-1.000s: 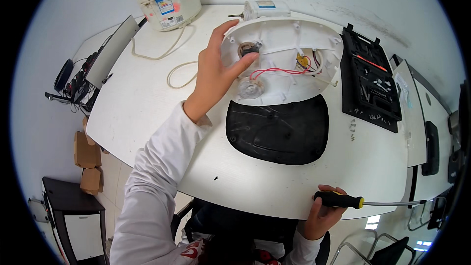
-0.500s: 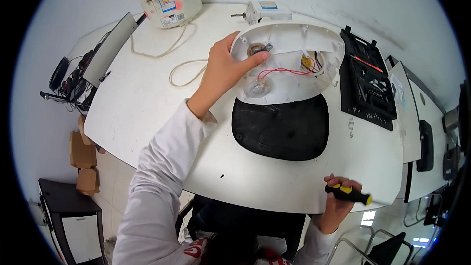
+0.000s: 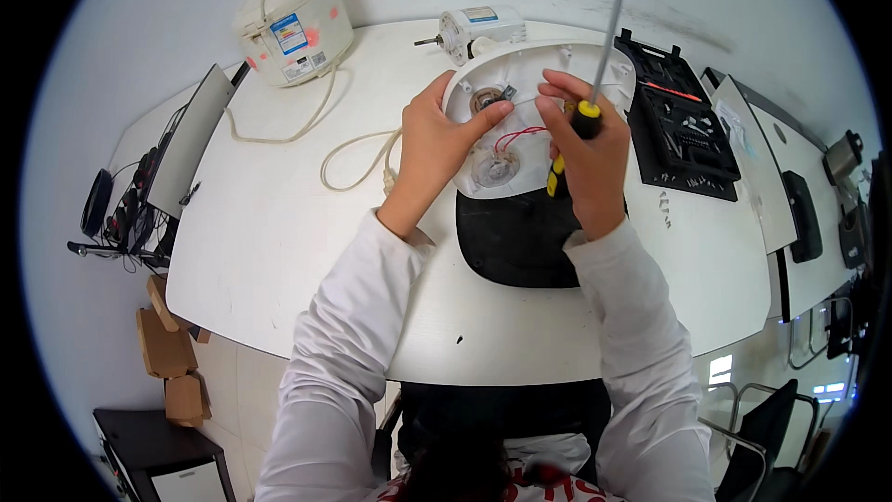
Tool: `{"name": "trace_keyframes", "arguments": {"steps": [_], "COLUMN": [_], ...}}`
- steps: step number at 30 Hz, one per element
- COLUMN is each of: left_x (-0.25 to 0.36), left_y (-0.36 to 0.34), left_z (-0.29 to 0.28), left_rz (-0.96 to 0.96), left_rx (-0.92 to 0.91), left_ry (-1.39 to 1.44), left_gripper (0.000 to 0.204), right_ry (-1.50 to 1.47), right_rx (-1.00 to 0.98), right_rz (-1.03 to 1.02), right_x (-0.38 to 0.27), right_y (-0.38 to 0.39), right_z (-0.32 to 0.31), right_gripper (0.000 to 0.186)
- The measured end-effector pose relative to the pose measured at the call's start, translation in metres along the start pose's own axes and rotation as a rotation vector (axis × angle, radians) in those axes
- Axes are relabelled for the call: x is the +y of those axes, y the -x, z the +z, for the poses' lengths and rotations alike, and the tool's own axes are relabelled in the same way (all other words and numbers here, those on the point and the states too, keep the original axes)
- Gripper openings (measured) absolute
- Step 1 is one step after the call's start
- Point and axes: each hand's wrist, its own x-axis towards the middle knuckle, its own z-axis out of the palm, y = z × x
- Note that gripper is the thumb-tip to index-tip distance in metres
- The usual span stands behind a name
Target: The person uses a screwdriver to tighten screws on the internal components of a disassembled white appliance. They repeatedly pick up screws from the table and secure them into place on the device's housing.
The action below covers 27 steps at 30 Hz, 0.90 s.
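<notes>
A: Take the white shell [image 3: 526,163], its open side facing you, as the centre of your dial. What sits left of it?

B: Down at eight o'clock, past the edge of your table [image 3: 483,335], you have cardboard boxes [image 3: 167,344]. At ten stands a cream cooker [image 3: 295,33]; toward nine, a loop of pale cable [image 3: 325,177] lies on the tabletop.

A: And your hands?

B: Your left hand [image 3: 437,139] is at nine, grasping the shell's rim, fingers outside and thumb inside, close to a round brown part [image 3: 483,100]. Just past the rim at eleven, you have a white motor [image 3: 483,30] with its shaft pointing to nine.

A: In the shell you can see red wires [image 3: 520,132]. Below, at six, the black panel [image 3: 506,246] lies partly under it in your view.

B: Your right hand [image 3: 596,163], toward five, is wrapped around the screwdriver [image 3: 586,119], whose tip points up just past twelve, away from the shell. Whether those fingertips touch the shell, you cannot tell.

A: Farther right, loose screws [image 3: 664,209] lie at four, and your black tool case [image 3: 656,121] is open at three.
</notes>
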Motion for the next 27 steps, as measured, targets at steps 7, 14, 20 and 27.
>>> {"name": "trace_keyframes", "arguments": {"steps": [7,14,20,27], "left_x": [-0.002,-0.003,0.005,0.017], "left_y": [0.001,0.002,-0.005,-0.009], "left_z": [0.002,-0.001,-0.014,-0.040], "left_rz": [0.012,0.026,-0.064,-0.104], "left_rx": [0.014,-0.013,-0.195,-0.502], "left_ry": [0.045,0.044,0.041,0.054], "left_gripper": [0.039,0.039,0.036,0.044], "right_ry": [0.047,-0.039,-0.110,-0.097], "right_rx": [0.032,-0.015,0.004,0.061], "right_rz": [-0.076,0.032,0.017,0.008], "right_x": [0.025,0.025,0.030,0.031], "right_y": [-0.008,-0.009,-0.009,-0.005], "right_z": [0.024,0.025,0.023,0.029], "right_gripper": [0.020,0.015,0.011,0.011]}}
